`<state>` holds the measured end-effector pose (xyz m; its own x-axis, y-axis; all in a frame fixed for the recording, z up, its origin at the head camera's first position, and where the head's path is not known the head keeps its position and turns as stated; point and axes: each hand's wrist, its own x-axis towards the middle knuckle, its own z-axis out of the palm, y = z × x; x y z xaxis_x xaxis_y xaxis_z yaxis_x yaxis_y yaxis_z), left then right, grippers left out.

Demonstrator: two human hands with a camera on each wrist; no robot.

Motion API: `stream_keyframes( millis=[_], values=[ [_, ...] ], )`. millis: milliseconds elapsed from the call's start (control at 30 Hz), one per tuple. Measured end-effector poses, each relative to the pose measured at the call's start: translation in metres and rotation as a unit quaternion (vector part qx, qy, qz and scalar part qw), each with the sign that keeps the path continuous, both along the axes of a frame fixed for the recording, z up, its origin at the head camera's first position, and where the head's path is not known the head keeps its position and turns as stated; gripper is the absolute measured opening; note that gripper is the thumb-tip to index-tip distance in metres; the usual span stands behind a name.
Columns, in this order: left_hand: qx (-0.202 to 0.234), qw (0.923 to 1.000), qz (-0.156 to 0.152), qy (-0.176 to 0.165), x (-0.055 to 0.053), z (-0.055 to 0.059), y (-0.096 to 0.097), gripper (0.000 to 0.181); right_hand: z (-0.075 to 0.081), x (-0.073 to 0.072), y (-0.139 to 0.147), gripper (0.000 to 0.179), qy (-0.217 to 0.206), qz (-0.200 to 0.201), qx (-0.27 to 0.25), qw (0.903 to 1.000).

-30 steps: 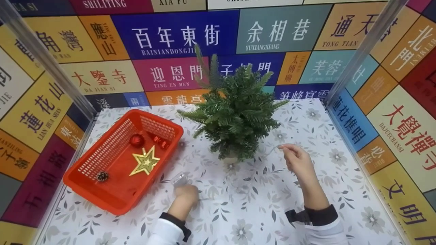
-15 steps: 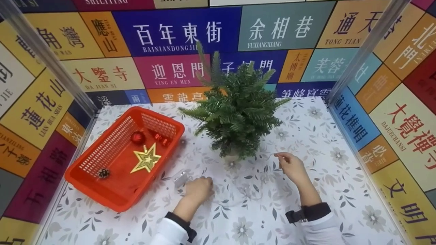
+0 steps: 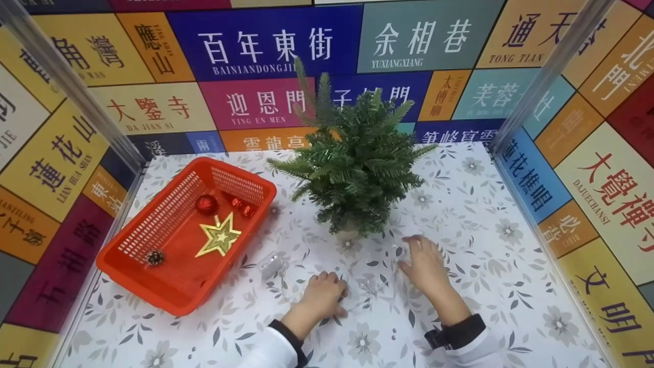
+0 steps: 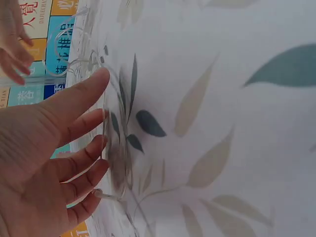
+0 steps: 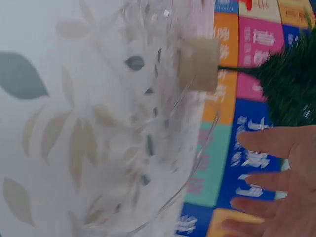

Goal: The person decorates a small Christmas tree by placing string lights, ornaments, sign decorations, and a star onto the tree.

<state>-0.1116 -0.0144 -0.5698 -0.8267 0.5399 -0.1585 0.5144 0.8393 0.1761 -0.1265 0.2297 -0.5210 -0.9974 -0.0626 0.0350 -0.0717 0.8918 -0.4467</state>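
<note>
Thin clear wire [image 4: 111, 197], like that of a string of fairy lights, lies in loose loops on the table between the hands. My left hand [image 3: 318, 300] is low over the table, fingers loosely bent; in the left wrist view the wire passes right at its fingertips. My right hand [image 3: 426, 266] has its fingers spread, right of the tree's base, and a strand of wire [image 5: 196, 165] runs beside it in the right wrist view. A small clear-and-white box [image 3: 272, 266] lies left of the left hand. Behind both hands stands a small artificial Christmas tree [image 3: 360, 168] on a pale base [image 3: 347, 235].
At the left, a red plastic basket [image 3: 153, 301] holds a gold star [image 3: 219, 236], a shiny red ball [image 3: 206, 204], small red ornaments [image 3: 241, 207] and a pine cone [image 3: 155, 257]. Panels with printed signs [image 3: 265, 41] enclose the table's back and sides.
My left hand has left the small box and moved right. The right hand has let go of the wire strand it pinched, lowered toward the table and spread its fingers.
</note>
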Motion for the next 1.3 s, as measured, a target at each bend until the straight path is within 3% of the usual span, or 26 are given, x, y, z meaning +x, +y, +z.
stream_keyframes(
  millis=[67,167,267,400,533,700,800,900,1000,1167,1300],
  values=[
    [-0.002,1.0,-0.004,0.004,0.002,-0.001,0.003,0.034,-0.001,0.009,-0.012,0.033,0.0,0.066,0.016,0.9977],
    [-0.001,0.9999,-0.011,0.01,0.004,-0.002,0.004,0.026,-0.009,0.019,-0.023,0.025,-0.025,0.162,0.054,0.985],
    [0.001,0.9999,-0.015,0.006,0.004,-0.002,0.002,0.02,-0.022,0.024,-0.028,0.028,-0.056,0.203,0.093,0.9731],
    [0.041,0.999,0.002,-0.018,-0.001,0.0,-0.006,0.017,-0.038,0.024,-0.028,0.022,-0.089,0.179,0.092,0.9756],
    [0.103,0.9936,0.037,-0.025,-0.01,0.003,-0.016,0.011,-0.04,0.02,-0.022,0.008,-0.077,0.152,0.06,0.9837],
    [0.171,0.9818,0.081,-0.011,-0.02,0.009,-0.028,0.007,-0.033,0.013,-0.011,0.015,-0.087,0.182,0.031,0.979],
    [0.19,0.9761,0.105,-0.01,-0.023,0.01,-0.035,0.006,-0.028,0.009,-0.004,0.015,-0.106,0.195,-0.02,0.9749],
    [0.196,0.9735,0.117,-0.009,-0.026,0.011,-0.04,0.004,-0.018,0.002,0.003,0.018,-0.118,0.169,-0.104,0.973],
    [0.206,0.9718,0.115,-0.009,-0.029,0.012,-0.043,0.005,-0.006,-0.003,0.011,0.019,-0.121,0.144,-0.157,0.9695],
    [0.237,0.9645,0.114,-0.019,-0.032,0.015,-0.044,0.011,0.006,-0.007,0.018,0.022,-0.128,0.106,-0.174,0.9705],
    [0.262,0.9549,0.139,-0.009,-0.032,0.018,-0.043,0.016,0.005,-0.007,0.018,0.023,-0.135,0.068,-0.17,0.9738]
  ],
)
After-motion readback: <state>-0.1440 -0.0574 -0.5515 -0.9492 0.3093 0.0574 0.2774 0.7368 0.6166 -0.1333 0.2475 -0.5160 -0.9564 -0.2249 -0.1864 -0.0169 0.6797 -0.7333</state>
